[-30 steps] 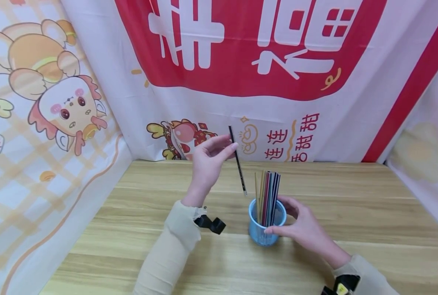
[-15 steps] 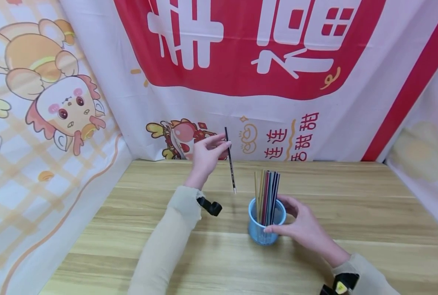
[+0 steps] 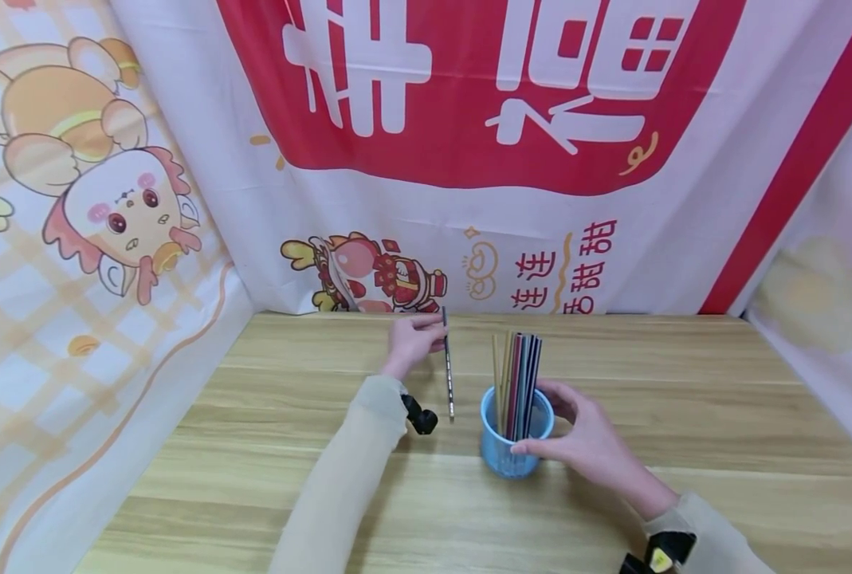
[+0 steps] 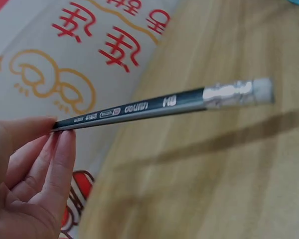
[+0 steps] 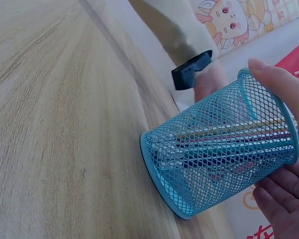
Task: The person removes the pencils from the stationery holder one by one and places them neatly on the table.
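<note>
Between thumb and fingers my left hand (image 3: 414, 343) pinches a dark pencil (image 3: 449, 371) near its far end. The pencil's white eraser (image 4: 262, 91) and silver ferrule point away from the hand, and in the left wrist view its shadow falls on the wooden table just beside it. My right hand (image 3: 594, 438) grips a blue mesh pencil cup (image 5: 224, 149) around the rim, thumb on the near side. The cup stands upright on the table, holding several pencils (image 3: 517, 383) in wood, red, grey and dark colours, which lean together toward its right side.
The wooden table (image 3: 253, 478) runs back to a white and red printed cloth (image 3: 440, 207). Another printed cloth (image 3: 110, 319) with a cartoon figure hangs on the left, and a pale one (image 3: 827, 319) closes the right side.
My left hand has lowered the pencil from in front of the back cloth down close to the tabletop, left of the cup. The right hand and cup have stayed in place.
</note>
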{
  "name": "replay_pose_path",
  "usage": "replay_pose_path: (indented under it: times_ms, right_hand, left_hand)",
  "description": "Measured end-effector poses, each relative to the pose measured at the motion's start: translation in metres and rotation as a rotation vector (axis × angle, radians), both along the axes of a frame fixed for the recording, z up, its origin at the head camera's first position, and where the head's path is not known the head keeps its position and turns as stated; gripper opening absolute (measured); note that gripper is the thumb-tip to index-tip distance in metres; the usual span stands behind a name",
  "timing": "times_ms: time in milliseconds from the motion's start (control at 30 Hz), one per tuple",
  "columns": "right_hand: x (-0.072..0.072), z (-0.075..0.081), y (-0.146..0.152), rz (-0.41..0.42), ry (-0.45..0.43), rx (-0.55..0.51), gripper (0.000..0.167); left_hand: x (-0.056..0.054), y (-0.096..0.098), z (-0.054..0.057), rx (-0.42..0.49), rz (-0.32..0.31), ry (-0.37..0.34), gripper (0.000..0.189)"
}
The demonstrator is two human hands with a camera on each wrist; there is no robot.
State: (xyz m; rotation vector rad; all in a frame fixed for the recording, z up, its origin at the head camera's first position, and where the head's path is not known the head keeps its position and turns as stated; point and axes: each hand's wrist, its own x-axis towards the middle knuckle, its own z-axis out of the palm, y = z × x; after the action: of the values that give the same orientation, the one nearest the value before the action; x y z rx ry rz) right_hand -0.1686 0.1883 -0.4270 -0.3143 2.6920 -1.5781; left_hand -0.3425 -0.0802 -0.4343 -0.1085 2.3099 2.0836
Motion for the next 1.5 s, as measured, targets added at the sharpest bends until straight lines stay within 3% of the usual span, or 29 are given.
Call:
replay_pose_path:
  times_ms: [167,367,733,1500]
  right_hand:
    - [0.000,-0.001,0.000,-0.009,-0.004,0.002,0.096]
    - [-0.001,-0.003,-0.001,-0.020,-0.021,0.007,0.098]
    - [-0.001,-0.002,0.000,-0.017,-0.033,0.008,0.096]
    - [-0.001,-0.003,-0.001,-0.027,-0.026,0.013,0.098]
  left_hand:
    - [-0.001,0.001,-0.017,-0.096,0.018,-0.076,0.035]
    - [-0.003,0.007,-0.026,-0.134,0.037,-0.100,0.034]
    - [-0.005,0.016,-0.026,-0.256,0.047,-0.086,0.031]
    - [-0.004,0.015,-0.024,-0.353,0.040,-0.081,0.031]
